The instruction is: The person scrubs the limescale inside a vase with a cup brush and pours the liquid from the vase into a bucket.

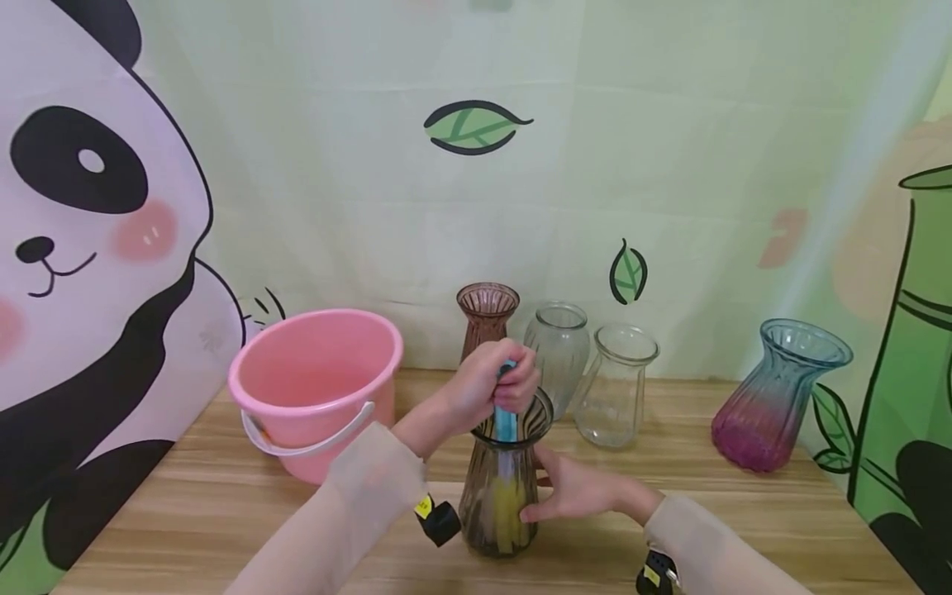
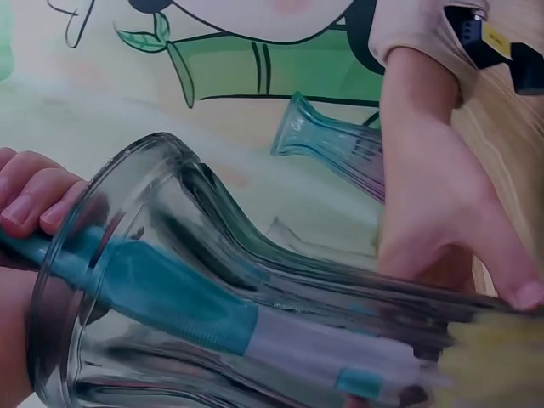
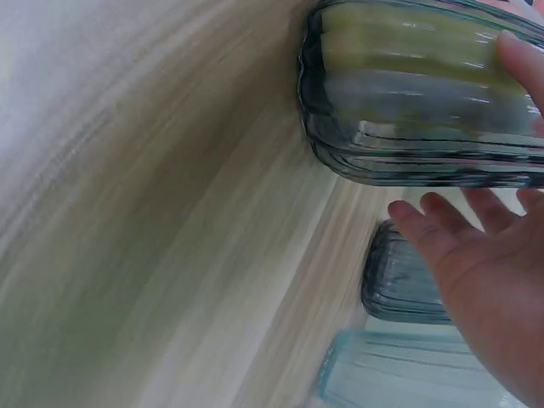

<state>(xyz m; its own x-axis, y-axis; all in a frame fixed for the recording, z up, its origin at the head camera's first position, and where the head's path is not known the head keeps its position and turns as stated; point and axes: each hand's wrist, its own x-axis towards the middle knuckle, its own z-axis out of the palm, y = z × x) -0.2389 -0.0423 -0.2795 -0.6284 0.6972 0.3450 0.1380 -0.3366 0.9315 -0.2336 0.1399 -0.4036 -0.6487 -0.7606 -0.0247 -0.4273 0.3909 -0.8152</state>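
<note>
My left hand (image 1: 498,372) grips the teal handle of a sponge brush (image 2: 178,289) from above, fingers curled round it. The brush reaches down through the flared mouth of a dark grey, ribbed glass vase (image 1: 483,479). Its yellow sponge head (image 1: 508,508) shows through the glass, low in the vase. On the right side, my right hand (image 1: 576,487) holds the vase lower down, its thumb on the near face and its fingers spread round behind. In the right wrist view the thumb overlaps the glass over the sponge, and the fingertips (image 3: 408,217) lie beside the wall.
Left of the vase stands a pink bucket (image 1: 316,397) with a white handle. Behind it are a brownish glass vase (image 1: 487,318) and two clear ones, a tall vase (image 1: 561,355) and a shorter vase (image 1: 613,397). A blue-to-pink vase (image 1: 781,397) stands far right. A printed cloth (image 1: 357,165) hangs behind the wooden table (image 1: 171,529).
</note>
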